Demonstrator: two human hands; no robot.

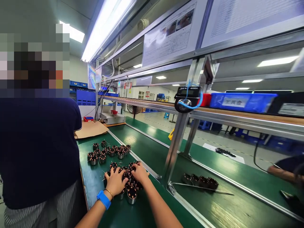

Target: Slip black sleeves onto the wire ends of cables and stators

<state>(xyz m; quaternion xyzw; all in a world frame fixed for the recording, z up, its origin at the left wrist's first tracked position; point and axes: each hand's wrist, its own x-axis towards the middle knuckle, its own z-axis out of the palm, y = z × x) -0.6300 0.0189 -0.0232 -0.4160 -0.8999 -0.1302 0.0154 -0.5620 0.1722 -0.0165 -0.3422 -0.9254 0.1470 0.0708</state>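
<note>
Both my hands rest on a cluster of small round copper-wound coil parts [131,193] standing on the green bench mat [92,183]. My left hand [115,182], with a blue wristband, lies over the left side of the cluster with its fingers curled down onto the parts. My right hand [140,172] covers the right side, fingers spread and bent over the coils. What the fingers grip, if anything, is hidden. A second group of the same coil parts [108,152] stands farther away on the mat.
A person in a dark shirt [38,152] stands close on my left. A green conveyor belt [213,164] runs to the right behind a metal rail, carrying a few coil parts [201,181]. Cardboard [91,129] lies at the far end. A frame post [177,142] rises nearby.
</note>
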